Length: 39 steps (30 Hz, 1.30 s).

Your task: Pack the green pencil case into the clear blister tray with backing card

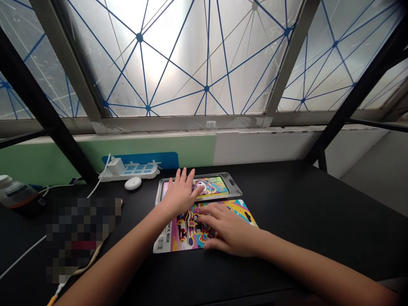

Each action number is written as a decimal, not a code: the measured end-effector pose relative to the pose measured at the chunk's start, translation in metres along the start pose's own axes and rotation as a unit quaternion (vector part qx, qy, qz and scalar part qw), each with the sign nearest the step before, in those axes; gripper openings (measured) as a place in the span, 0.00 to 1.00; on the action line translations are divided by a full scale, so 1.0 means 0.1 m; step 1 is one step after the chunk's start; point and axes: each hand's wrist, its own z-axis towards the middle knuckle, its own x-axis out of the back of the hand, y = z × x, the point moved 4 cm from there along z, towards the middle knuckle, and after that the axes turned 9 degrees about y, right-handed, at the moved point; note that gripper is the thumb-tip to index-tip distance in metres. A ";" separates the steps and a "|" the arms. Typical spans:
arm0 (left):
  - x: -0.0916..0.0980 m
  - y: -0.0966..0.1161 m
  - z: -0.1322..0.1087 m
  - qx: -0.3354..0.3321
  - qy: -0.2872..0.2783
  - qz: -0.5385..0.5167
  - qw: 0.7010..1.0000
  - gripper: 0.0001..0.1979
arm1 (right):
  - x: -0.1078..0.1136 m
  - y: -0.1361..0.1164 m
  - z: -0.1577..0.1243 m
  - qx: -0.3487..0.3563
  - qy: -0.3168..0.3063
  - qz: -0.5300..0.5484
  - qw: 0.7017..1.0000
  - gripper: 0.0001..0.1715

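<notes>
**Your left hand (180, 193) and right hand (231, 229): both lying open, palm down, gripping nothing.**
Your left hand is spreading wide over a clear blister pack (216, 186) with a colourful printed insert, and your left forearm (127, 250) is reaching in from the lower left. Your right hand is lying slightly curled on a printed card sleeve (174, 240) just nearer you than the pack, with your right forearm (306, 259) crossing from the lower right. The sleeve's "PENCIL BOX" lettering is partly covered by your left forearm, and your right hand is hiding much of its artwork. Left of your left hand are a white power strip (127, 171) and a white oval object (133, 183), unidentifiable. Further left, a pixelated patch (83, 238) is obscuring part of the black table (302, 212).
</notes>
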 end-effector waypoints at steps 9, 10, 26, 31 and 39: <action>-0.05 -0.39 0.08 0.015 -0.034 0.080 0.996 0.40 | -0.04 0.17 -0.01 -0.106 -0.050 0.008 0.993 0.46; -0.02 -0.43 0.07 0.018 -0.042 0.083 0.996 0.40 | -0.03 0.19 0.00 -0.121 -0.027 -0.009 0.992 0.39; 0.16 -0.44 0.04 0.003 -0.099 0.027 0.995 0.37 | 0.53 0.92 -0.16 -0.283 0.085 0.015 0.955 0.24; 0.13 -0.26 0.01 -0.017 -0.023 -0.001 1.000 0.30 | 0.67 1.62 -0.43 -0.377 -0.004 0.034 0.925 0.32; -0.05 -0.13 -0.07 -0.094 -0.054 -0.003 0.994 0.39 | 0.58 1.54 -0.39 -0.363 0.003 0.042 0.931 0.26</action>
